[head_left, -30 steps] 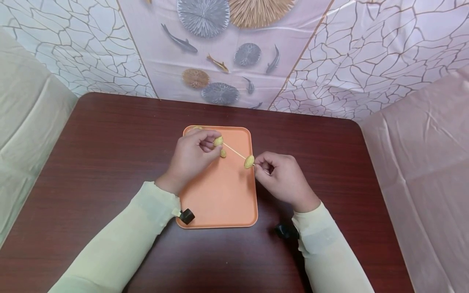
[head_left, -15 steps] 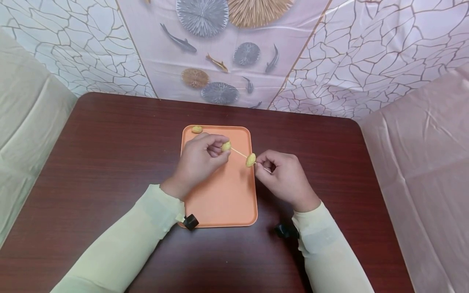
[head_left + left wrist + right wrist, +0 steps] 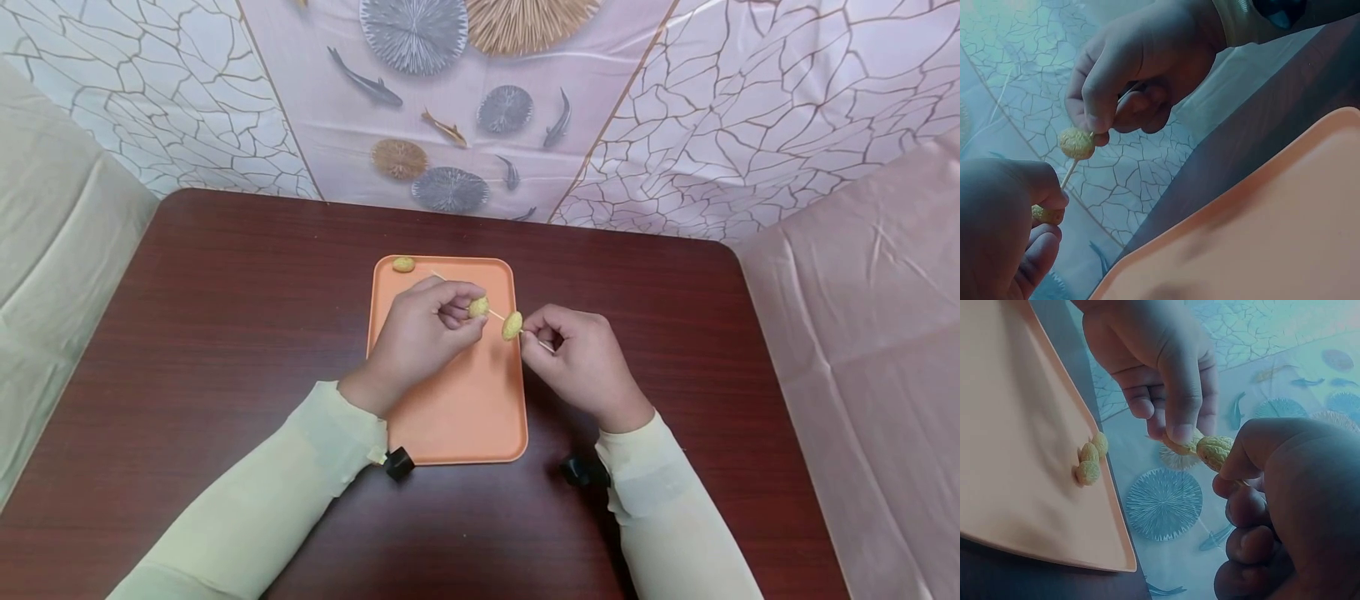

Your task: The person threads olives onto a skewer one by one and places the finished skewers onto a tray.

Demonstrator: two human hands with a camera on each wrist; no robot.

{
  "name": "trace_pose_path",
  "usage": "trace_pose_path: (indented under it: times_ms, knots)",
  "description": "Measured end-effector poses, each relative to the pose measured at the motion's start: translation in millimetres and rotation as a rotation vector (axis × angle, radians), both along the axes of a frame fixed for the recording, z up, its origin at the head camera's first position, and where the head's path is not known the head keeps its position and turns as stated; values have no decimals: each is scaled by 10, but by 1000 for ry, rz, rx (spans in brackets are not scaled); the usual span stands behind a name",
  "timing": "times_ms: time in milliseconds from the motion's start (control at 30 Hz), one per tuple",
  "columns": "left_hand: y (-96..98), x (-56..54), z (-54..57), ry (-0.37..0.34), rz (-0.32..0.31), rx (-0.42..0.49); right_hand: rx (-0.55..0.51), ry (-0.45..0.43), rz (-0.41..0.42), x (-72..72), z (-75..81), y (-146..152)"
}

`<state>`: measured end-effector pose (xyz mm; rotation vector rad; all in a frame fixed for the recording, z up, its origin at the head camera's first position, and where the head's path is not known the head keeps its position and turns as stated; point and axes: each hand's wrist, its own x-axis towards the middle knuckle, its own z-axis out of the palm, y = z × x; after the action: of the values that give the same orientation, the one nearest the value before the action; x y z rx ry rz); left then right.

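My left hand (image 3: 423, 337) pinches a peanut in its shell (image 3: 478, 307), threaded on a thin wooden skewer (image 3: 496, 314). The skewer's far tip shows beyond the back of that hand. A second peanut (image 3: 512, 326) sits on the skewer close to my right hand (image 3: 576, 360), whose thumb and fingers grip the skewer's near end. In the right wrist view the held peanut (image 3: 1182, 445) and the second peanut (image 3: 1214, 452) appear nearly touching. Both hands hold the skewer above an orange tray (image 3: 457, 417).
A loose peanut (image 3: 403, 264) lies in the tray's far left corner. The right wrist view has two unshelled peanuts (image 3: 1089, 465) by the tray's edge. Under the tray is a dark wooden table (image 3: 247, 333), with a patterned cloth (image 3: 450, 117) behind it.
My left hand has moved right and slightly nearer, sliding its peanut along the skewer toward the other peanut. The gap between them has narrowed. My right hand has barely moved.
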<state>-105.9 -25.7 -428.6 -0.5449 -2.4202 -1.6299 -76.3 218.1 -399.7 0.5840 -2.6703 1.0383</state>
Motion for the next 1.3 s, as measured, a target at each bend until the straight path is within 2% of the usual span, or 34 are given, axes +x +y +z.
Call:
trace_pose_path:
  times_ms: [433,767,1033,1200,1300]
  knots:
    - [91,36,6,40,-57,28,-6,10,15,6,3,-4]
    - [70,19,-20,104,-90,-42,35,6,6,0,8,0]
    - [-88,-71,28,108,-120,-180,36,-11,-21,-14,30,48]
    - [-201,-149,33,90,-108,-349,37,-12,-54,-30,32,102]
    - [-245,-183,17,52,-100,-446,42,-15,-62,-39,27,125]
